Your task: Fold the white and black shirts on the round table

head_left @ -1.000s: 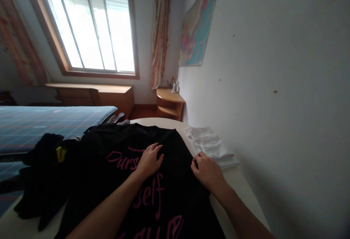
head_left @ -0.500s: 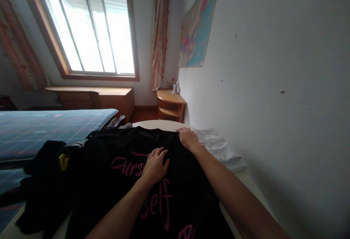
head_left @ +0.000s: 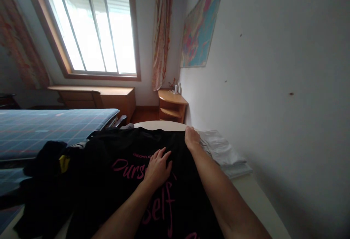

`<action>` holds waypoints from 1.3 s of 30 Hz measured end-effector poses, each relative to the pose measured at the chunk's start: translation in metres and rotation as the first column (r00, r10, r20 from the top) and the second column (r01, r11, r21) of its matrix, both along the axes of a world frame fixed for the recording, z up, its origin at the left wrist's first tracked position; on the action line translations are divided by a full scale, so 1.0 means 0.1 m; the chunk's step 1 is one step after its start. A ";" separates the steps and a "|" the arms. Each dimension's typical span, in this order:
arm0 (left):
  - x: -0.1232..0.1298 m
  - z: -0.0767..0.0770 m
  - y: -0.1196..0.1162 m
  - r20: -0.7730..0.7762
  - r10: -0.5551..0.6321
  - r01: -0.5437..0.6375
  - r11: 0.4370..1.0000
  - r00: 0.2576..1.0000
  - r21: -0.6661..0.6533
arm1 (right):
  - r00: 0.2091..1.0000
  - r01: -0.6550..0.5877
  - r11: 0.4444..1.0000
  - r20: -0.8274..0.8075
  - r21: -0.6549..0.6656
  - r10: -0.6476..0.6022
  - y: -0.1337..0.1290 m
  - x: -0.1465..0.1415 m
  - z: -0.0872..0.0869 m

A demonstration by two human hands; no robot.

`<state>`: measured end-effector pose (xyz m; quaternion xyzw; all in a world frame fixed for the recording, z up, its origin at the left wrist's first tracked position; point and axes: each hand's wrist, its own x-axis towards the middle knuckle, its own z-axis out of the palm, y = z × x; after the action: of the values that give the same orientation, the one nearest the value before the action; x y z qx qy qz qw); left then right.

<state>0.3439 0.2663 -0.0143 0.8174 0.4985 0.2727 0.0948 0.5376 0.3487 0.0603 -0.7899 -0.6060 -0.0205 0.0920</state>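
Note:
A black T-shirt (head_left: 120, 191) with pink lettering lies spread over a pale table. My left hand (head_left: 158, 168) rests on the print, its fingers stretched and slightly apart. At the shirt's far right corner, my right hand (head_left: 192, 137) has its fingers closed on the cloth edge; the fingertips are partly hidden. Just right of that hand sits a stack of folded white clothes (head_left: 221, 148). Dark bunched clothing (head_left: 43, 184) with a yellow patch (head_left: 64, 163) lies to the left of the shirt.
The round-edged table (head_left: 161, 125) stands against the white wall (head_left: 273, 60). A bed with a blue plaid cover (head_left: 54, 129) is on the left. Beyond are a wooden desk (head_left: 120, 91), a corner shelf (head_left: 173, 97) and a window (head_left: 93, 31).
My right hand has shifted a little right along the shirt's far edge, and its fingers have curled onto the cloth. The left hand stays in nearly the same place on the print.

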 end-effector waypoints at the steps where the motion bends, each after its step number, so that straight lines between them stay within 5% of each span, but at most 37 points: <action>1: 0.00 0.01 0.00 -0.007 0.004 -0.004 1.000 1.000 -0.003 | 1.000 -0.007 1.000 -0.006 0.004 0.007 -0.02 -0.01 -0.01; 10: 0.04 0.00 0.01 -0.125 0.078 -0.078 0.997 0.989 0.011 | 0.995 -0.074 0.995 -0.077 -0.072 0.068 -0.26 -0.31 -0.34; 16: -0.06 -0.04 0.12 -0.178 0.057 -0.058 0.998 0.982 0.002 | 0.975 -0.183 0.973 -0.152 -0.145 0.161 -0.30 -0.19 -0.54; 20: -0.14 0.01 0.18 -0.230 0.077 -0.090 0.995 0.970 -0.049 | 0.954 -0.269 0.956 -0.166 -0.114 0.249 -0.44 -0.09 -0.46; 25: -0.15 0.01 0.19 -0.213 0.101 -0.106 0.994 0.972 -0.013 | 0.930 -0.356 0.934 -0.102 -0.016 0.353 -0.96 -0.02 -0.26; 29: -0.12 0.07 0.16 -0.173 0.132 -0.125 0.991 0.976 0.050 | 0.969 -0.245 0.969 -0.042 -0.031 0.243 -1.46 0.07 -0.01; 34: -0.02 0.19 -0.02 -0.068 -0.152 0.162 0.971 0.986 0.176 | 0.998 0.004 0.992 0.061 -0.126 0.004 -1.92 0.18 0.22; 39: 0.05 0.10 -0.19 -0.157 -0.301 0.305 0.952 0.941 0.002 | 0.998 0.027 0.977 0.061 -0.212 -0.014 -2.09 0.25 0.08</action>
<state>0.3491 0.2474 -0.0044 0.9042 0.3692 0.1968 0.0858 0.5625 0.1393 0.0680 -0.8004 -0.5991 0.0201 -0.0111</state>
